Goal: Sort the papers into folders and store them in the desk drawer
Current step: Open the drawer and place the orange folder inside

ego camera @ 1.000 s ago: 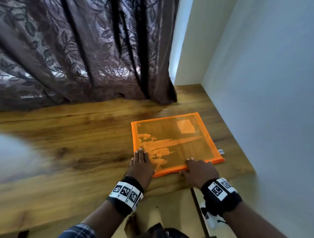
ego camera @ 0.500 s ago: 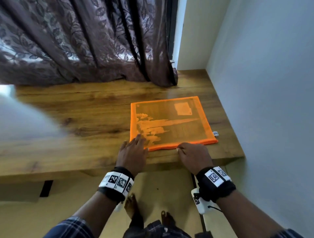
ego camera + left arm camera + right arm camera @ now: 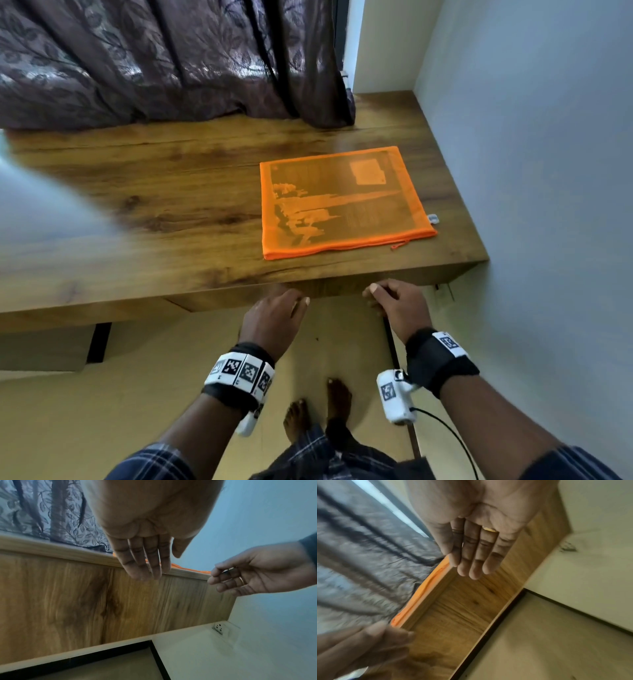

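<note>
An orange mesh zip folder (image 3: 342, 205) with papers inside lies flat on the wooden desk (image 3: 154, 212), near its right front corner. Both hands are off it and hang just below the desk's front edge, in front of the wooden front panel (image 3: 85, 601). My left hand (image 3: 274, 318) holds nothing; its fingers (image 3: 144, 561) are straight. My right hand (image 3: 397, 301) is also empty, with fingers (image 3: 476, 555) straight to loosely bent. The wrist views show only the folder's orange edge (image 3: 188, 569) (image 3: 423, 595) above the panel.
A dark patterned curtain (image 3: 154, 58) hangs behind the desk. A pale wall (image 3: 531, 171) closes off the right side, with a socket (image 3: 219, 628) low under the desk. A blurred white shape (image 3: 34, 205) covers the desk's left end. My bare feet (image 3: 318, 407) stand on the floor.
Both hands have left the folder's near edge and dropped below the desk's front edge. The folder has stayed in place. The head view has pulled back and tilted down.
</note>
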Motion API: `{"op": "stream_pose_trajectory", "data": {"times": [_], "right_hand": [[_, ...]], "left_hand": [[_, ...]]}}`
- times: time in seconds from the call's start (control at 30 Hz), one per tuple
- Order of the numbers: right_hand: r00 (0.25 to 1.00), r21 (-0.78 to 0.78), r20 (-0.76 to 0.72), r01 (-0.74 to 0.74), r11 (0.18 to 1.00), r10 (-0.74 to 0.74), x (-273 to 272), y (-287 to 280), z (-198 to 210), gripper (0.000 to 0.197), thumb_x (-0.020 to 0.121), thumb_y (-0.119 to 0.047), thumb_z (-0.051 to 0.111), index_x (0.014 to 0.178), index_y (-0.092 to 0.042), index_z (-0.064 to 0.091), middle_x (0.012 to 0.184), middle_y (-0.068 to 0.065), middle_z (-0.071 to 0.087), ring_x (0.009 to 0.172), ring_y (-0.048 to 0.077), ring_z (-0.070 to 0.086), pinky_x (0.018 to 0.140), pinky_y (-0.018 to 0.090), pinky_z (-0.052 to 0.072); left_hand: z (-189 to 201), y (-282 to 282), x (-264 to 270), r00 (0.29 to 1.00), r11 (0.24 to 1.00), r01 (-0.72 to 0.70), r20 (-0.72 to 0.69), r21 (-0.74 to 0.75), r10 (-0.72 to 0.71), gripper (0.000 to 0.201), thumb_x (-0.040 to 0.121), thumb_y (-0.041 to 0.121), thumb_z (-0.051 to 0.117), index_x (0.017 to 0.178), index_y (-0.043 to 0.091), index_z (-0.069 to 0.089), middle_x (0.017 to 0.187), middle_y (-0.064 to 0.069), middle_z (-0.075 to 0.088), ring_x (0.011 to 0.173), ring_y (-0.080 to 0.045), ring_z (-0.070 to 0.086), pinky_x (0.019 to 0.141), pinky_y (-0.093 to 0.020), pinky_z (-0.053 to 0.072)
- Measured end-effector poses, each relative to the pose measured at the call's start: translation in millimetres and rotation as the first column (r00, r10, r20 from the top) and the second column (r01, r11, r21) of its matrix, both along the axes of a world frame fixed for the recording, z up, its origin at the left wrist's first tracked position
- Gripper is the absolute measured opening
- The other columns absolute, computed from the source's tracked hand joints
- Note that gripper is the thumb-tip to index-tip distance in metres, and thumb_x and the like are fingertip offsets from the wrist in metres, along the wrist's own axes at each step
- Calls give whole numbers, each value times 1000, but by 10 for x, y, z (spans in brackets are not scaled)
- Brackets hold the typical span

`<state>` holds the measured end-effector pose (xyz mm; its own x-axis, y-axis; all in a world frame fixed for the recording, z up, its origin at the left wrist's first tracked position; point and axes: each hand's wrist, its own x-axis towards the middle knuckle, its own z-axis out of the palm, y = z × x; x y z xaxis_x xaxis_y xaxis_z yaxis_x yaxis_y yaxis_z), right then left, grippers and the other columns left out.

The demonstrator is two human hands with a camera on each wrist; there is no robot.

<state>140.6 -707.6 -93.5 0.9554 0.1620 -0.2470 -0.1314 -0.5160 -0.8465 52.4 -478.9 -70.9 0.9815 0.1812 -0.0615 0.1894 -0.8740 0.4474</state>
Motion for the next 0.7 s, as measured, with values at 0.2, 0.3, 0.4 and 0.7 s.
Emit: {"op": "stream_pose_trajectory", "data": {"times": [0.2, 0.3, 0.4, 0.7], "right_hand": [[848, 205, -426, 429, 880, -315, -189, -32, -399, 27, 99, -25, 56, 93, -4, 70, 100, 21, 74, 77, 28, 69, 67, 38, 53], [784, 190, -504, 510, 839, -363, -159, 21, -537, 48, 97, -54, 49, 102, -10, 68, 102, 8, 75, 88, 25, 70, 77, 43, 55], [734, 190, -574, 552, 812, -364, -28, 83, -611, 60, 91, -73, 35, 104, -22, 64, 111, 3, 71, 99, 22, 66, 85, 45, 53], [525, 364, -801, 807, 465, -286, 364, 160, -942, 98, 83, -84, 27, 148, -12, 37, 139, 10, 52, 125, 26, 49, 102, 52, 42]], "left_hand": [[-532, 53, -159, 986, 915, -104, -158, -390, 44, 60, 93, 72, 26, 105, 26, 63, 92, 10, 68, 82, -13, 64, 68, -32, 51], [-815, 124, -87, 831, 400, -555, -475, -729, 289, 93, 82, 84, 20, 130, 15, 60, 122, -5, 68, 115, -22, 62, 99, -43, 49], [-1000, 276, 20, 603, -100, -722, -694, -684, 393, 96, 87, 79, 15, 144, 7, 44, 138, -16, 56, 125, -33, 54, 102, -48, 44], [-1290, 406, 270, 480, -688, -380, -767, -619, 425, 109, 74, 93, 22, 153, 18, 30, 151, -15, 43, 131, -46, 45, 108, -56, 38]]}}
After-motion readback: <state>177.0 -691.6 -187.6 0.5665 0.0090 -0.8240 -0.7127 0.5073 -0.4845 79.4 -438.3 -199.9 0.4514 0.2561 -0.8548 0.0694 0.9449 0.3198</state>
